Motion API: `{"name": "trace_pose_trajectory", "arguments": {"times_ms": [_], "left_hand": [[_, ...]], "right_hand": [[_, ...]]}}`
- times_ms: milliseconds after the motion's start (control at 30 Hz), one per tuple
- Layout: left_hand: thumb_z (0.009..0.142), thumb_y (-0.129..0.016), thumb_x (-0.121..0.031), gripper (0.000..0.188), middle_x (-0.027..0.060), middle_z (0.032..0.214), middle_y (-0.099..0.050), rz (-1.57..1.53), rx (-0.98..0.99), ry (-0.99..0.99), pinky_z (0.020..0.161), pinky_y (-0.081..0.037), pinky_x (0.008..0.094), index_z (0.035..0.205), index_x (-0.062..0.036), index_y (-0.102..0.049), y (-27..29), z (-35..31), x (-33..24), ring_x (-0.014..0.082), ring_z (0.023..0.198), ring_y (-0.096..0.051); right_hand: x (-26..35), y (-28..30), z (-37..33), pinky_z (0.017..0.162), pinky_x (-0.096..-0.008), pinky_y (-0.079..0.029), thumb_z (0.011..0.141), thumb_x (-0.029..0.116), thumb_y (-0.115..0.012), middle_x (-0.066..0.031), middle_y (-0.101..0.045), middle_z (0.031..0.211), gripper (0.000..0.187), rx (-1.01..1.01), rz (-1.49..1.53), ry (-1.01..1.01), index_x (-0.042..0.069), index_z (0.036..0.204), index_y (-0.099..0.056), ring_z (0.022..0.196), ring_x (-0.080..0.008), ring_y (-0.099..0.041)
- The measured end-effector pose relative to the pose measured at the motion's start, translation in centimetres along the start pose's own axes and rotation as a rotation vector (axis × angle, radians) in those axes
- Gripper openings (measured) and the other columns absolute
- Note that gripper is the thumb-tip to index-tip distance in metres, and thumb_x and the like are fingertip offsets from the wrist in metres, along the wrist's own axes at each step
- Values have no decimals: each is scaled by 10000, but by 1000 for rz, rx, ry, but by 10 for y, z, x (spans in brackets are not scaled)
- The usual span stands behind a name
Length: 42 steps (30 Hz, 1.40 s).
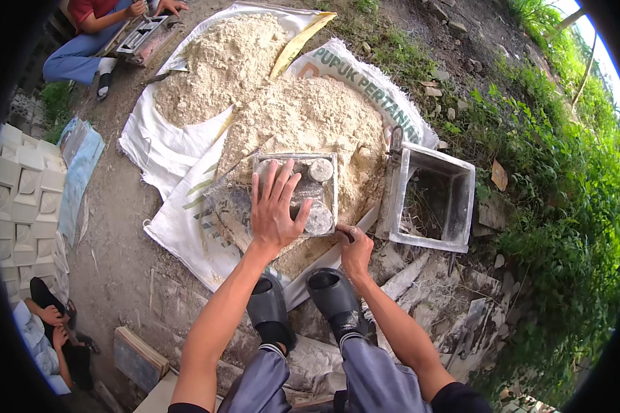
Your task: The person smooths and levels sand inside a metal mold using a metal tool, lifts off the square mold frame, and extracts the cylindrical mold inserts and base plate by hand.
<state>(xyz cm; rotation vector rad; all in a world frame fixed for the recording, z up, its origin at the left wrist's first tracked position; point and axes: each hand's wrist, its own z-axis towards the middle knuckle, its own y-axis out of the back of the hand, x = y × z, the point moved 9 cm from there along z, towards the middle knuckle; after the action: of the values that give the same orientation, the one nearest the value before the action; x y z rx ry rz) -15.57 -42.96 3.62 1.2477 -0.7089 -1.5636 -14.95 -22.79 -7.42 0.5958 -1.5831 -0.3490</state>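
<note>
A square metal mould (335, 180) with round raised blocks inside sits on the powder in front of my feet. My left hand (274, 210) lies over its left side, fingers spread, palm down, hiding part of the inside. One round block (320, 170) shows at the far right corner and another round block (318, 217) by my left thumb. My right hand (355, 249) is at the mould's near right corner with curled fingers; what they hold, if anything, is hidden. Beside it on the right stands an open square metal frame (432, 242), hinged at its far left corner.
Pale powder (310, 113) is heaped on white woven sacks (179, 155). Patterned pale blocks (31, 186) are stacked at the left. Two other people sit nearby, one with a metal mould (142, 36) at far left. Green plants (558, 241) grow along the right.
</note>
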Motion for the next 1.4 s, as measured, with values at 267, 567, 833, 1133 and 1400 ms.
{"name": "trace_pose_trajectory", "arguments": {"times_ms": [267, 567, 833, 1133, 1400], "left_hand": [[847, -542, -345, 445, 79, 1417, -397, -11, 2, 15, 1108, -159, 531, 1203, -80, -521, -1, -3, 1, 301, 1349, -287], [838, -552, -336, 435, 86, 1408, -405, 6, -5, 7, 1103, -162, 538, 1190, -81, -521, 1, -3, 1, 311, 1342, -294], [833, -558, -330, 443, 92, 1402, -409, -9, -12, -17, 1104, -177, 528, 1199, -86, -508, 1, -1, -4, 316, 1337, -303], [844, -548, -299, 475, 93, 1414, -394, -11, 24, -35, 1116, -172, 513, 1258, -87, -445, -2, -4, -3, 323, 1350, -285], [841, -544, -221, 499, 143, 1407, -386, -82, -24, -33, 1109, -197, 507, 1286, -55, -394, 3, -3, -5, 347, 1328, -316]], "right_hand": [[-40, -16, 11, 603, -233, -479, 804, 51, -684, -58, -665, 711, 158, 89, 388, -379, -54, 921, -693, 615, -91, -585], [-50, -25, 14, 563, -240, -461, 782, 42, -692, -56, -663, 686, 136, 5, 495, -454, -28, 898, -704, 590, -93, -576], [-48, -18, 24, 617, -274, -476, 747, -22, -656, -85, -683, 735, 142, -148, 340, -278, -8, 880, -702, 655, -130, -621], [-1, -3, 61, 635, -285, -480, 762, 5, -661, -101, -677, 748, 87, -302, 116, 35, 13, 840, -698, 685, -158, -637], [29, -1, 116, 651, -340, -485, 718, -35, -609, -180, -666, 753, 116, -201, 156, 35, -14, 792, -695, 699, -249, -661]]}}
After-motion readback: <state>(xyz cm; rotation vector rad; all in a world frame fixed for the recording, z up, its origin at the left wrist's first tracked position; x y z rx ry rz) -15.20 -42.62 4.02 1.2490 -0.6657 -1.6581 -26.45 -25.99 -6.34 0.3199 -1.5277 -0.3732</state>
